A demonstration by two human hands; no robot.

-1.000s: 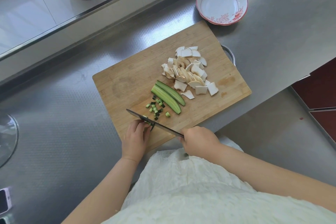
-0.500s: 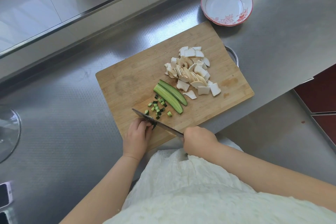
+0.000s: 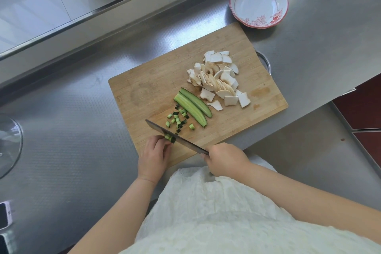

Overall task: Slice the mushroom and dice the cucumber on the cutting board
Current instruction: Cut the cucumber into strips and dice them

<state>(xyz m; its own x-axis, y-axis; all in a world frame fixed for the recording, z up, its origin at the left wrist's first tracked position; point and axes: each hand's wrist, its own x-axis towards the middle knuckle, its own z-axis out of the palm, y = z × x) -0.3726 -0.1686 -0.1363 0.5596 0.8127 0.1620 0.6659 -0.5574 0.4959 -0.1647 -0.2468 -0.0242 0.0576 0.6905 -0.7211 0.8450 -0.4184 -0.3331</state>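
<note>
A steel counter is occupied by a wooden cutting board. On it are laid sliced mushroom, two cucumber halves and diced bits. A knife is gripped by the right hand; a cucumber strip is pinched by the left hand. A flowered bowl is set beyond the board.

The left hand lies knuckles-up with fingertips curled down, while the right hand is fisted, both bare forearms angling inward.
</note>
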